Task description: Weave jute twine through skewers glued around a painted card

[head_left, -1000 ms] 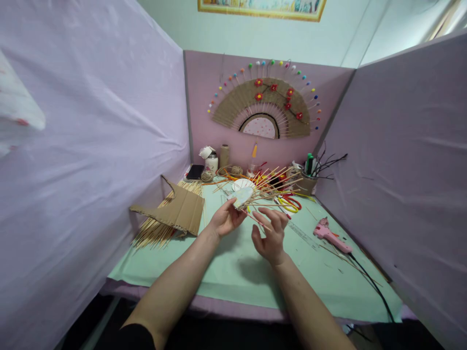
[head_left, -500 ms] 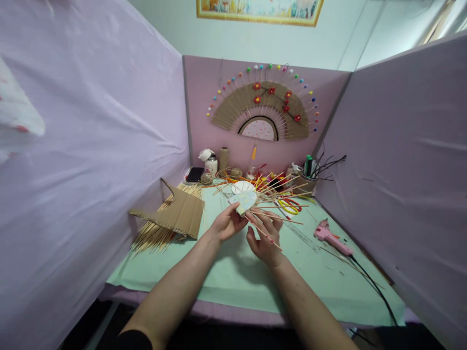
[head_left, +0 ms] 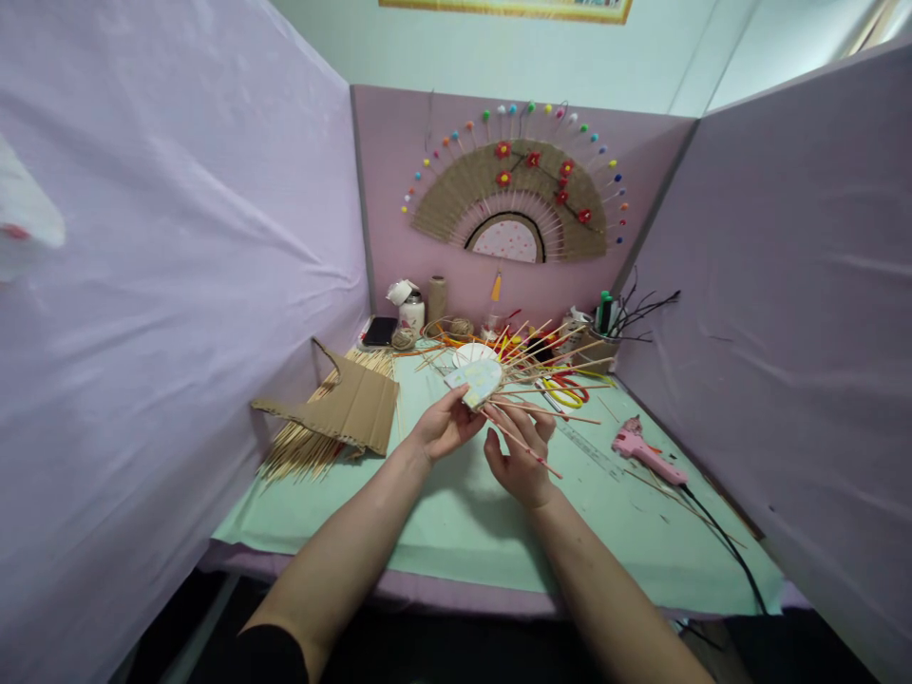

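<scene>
1. Half-round piece [head_left: 481,378] with radiating sticks [head_left: 548,389] was held above the table [head_left: 427,513], at six o'clock from the wall fan [head_left: 456,195].
2. Left hand [head_left: 448,425] pinched its edge.
3. Right hand [head_left: 523,475]: fingers curved at the sticks; grip could not be determined.

Black left sleeve [head_left: 275,655] — short, plain, round-hemmed; bare left forearm [head_left: 356,537], bare right forearm [head_left: 605,570]
</scene>
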Motion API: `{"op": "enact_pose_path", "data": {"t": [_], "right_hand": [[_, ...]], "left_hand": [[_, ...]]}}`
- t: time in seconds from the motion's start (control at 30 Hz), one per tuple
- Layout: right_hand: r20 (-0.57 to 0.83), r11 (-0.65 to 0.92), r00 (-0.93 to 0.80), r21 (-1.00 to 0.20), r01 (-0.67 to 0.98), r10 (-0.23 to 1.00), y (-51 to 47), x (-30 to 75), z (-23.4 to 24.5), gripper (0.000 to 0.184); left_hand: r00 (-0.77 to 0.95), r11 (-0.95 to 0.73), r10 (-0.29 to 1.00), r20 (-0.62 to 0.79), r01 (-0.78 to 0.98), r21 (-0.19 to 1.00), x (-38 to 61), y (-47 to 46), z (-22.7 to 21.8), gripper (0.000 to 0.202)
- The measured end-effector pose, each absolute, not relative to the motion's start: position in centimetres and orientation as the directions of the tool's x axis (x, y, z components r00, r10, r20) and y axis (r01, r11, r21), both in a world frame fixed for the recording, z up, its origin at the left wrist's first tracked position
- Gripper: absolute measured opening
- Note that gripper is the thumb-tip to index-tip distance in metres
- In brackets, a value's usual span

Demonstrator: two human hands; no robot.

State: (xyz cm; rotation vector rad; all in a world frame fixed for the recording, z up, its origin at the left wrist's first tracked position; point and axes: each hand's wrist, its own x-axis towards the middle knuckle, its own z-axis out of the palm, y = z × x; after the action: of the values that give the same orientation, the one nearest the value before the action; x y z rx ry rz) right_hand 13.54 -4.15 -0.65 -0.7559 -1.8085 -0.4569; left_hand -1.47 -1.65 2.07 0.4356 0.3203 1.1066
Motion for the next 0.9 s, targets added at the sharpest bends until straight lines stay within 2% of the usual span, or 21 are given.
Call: {"op": "enact_pose_path", "data": {"t": [0.23, 0.5, 0.6, 0.67, 0.77, 0.9], "right_hand": [[0.934, 0.700, -0.231, -0.028, 0.714, 0.273, -4.0, 13.7, -0.7, 0.041], [0.932, 0.738, -0.228, -0.060, 0.672, 0.283, -4.0, 13.5, -1.0, 0.046], [0.961, 0.777, -0.154, -0.085, 0.623, 0.228, -4.2, 13.5, -1.0, 0.044], [0.974, 0.789, -0.043, -0.153, 0.595, 0.222, -4.2, 13.6, -1.0, 0.035], [0.940, 0.768, 0.115, -0.330, 0.549, 0.322, -3.7, 14.0, -0.9, 0.023], [0.855, 0.721, 0.156, -0.504, 0.476, 0.494, -2.6, 14.5, -0.9, 0.038]], "left_hand": [[0.405, 0.352, 0.914, -0.013, -0.776, 0.523, -1.3, -1.7, 2.0, 0.035], [0.404, 0.372, 0.913, -0.059, -0.766, 0.525, -1.3, -1.9, 2.4, 0.038], [0.417, 0.386, 0.907, -0.060, -0.765, 0.516, -1.4, -1.8, 2.3, 0.036], [0.414, 0.379, 0.909, -0.048, -0.773, 0.509, -1.6, -1.6, 2.2, 0.034], [0.405, 0.369, 0.913, -0.042, -0.780, 0.506, -1.8, -1.5, 2.1, 0.032], [0.421, 0.412, 0.901, -0.110, -0.743, 0.527, -1.9, -1.7, 2.3, 0.030]]}}
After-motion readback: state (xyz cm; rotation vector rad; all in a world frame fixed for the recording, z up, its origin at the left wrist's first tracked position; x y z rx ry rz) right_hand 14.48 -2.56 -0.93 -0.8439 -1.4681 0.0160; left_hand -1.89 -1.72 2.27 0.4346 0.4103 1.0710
